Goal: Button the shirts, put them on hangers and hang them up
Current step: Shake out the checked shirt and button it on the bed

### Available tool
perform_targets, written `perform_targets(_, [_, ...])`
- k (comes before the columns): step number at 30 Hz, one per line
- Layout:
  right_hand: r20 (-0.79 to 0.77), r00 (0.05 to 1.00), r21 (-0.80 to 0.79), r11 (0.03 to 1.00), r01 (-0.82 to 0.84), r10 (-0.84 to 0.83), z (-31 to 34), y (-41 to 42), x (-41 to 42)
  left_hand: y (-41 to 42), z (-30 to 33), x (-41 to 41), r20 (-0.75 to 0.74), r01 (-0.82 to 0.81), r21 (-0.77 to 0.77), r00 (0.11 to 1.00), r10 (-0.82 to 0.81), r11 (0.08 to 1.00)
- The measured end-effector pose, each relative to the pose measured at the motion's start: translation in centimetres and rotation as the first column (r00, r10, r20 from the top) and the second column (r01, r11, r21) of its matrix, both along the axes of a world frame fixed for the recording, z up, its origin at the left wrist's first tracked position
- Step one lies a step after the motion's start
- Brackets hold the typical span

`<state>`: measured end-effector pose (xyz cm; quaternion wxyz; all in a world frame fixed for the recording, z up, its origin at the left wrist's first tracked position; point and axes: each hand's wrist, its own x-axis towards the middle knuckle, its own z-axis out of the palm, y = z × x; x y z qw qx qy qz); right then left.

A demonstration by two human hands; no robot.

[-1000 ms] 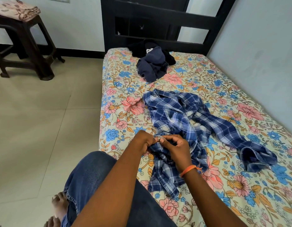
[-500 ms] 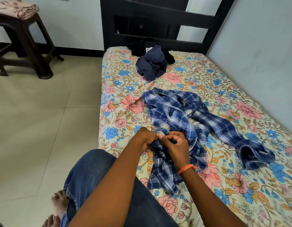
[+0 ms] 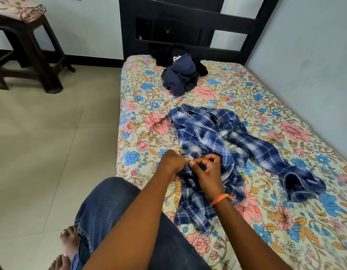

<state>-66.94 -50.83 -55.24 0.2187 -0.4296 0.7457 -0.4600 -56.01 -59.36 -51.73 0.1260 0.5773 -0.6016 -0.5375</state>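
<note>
A blue and white plaid shirt (image 3: 211, 133) lies crumpled on the floral bed sheet (image 3: 266, 106), one sleeve stretched toward the right. My left hand (image 3: 171, 162) and my right hand (image 3: 207, 170) meet at the shirt's front edge near the bed's left side, and both pinch the fabric there with curled fingers. The button itself is hidden between my fingertips. An orange band circles my right wrist. Further back on the bed sits a heap of dark navy and black clothes (image 3: 181, 73).
A dark wooden stool (image 3: 30, 51) with a folded patterned cloth on top stands on the tiled floor at the upper left. The black headboard (image 3: 188, 22) closes the far end of the bed; a pale wall runs along its right side. My jeans-clad knee is in front.
My hands stay together on the shirt's front edge, with only small finger movements. The view has shifted slightly.
</note>
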Motion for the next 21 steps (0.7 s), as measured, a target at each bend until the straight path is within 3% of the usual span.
perform_targets(3, [-0.188, 0.982, -0.005, 1.0, 0.022, -0.023, -0.3, 0.2, -0.1, 0.8, -0.9, 0.0, 0.333, 0.179, -0.292, 0.94, -0.076, 0.94])
perform_targets(5, [-0.239, 0.969, -0.058, 0.997, 0.05, -0.062, 0.2, 0.8, -0.5, 1.4, -1.1, -0.2, 0.457, 0.279, -0.404, 0.886, -0.072, 0.871])
perform_targets(9, [-0.316, 0.932, -0.242, 0.965, 0.104, -0.179, 1.7, 3.0, -3.1, 1.7, -0.6, -0.4, 0.372, 0.281, -0.611, 0.927, -0.045, 0.74])
perform_targets(12, [-0.381, 0.859, -0.304, 0.924, 0.232, -0.341, 1.9, 4.7, -7.3, 1.8, -0.4, -0.9, 0.34, 0.378, -0.707, 0.923, -0.182, 0.597])
perform_targets(16, [-0.472, 0.711, -0.075, 0.827, 0.557, -0.522, 0.0, 7.1, -14.7, 2.6, -1.3, -2.3, 0.38, 0.533, -0.692, 0.842, -0.382, 0.487])
perform_targets(19, [-0.549, 0.628, 0.094, 0.706, 0.702, -0.552, -1.1, 9.9, -18.1, 3.3, -1.9, -3.0, 0.453, 0.593, -0.69, 0.801, -0.391, 0.414])
perform_targets(21, [-0.54, 0.593, 0.106, 0.65, 0.752, -0.597, -1.2, 11.2, -19.3, 3.7, -2.2, -3.3, 0.485, 0.608, -0.704, 0.789, -0.377, 0.367])
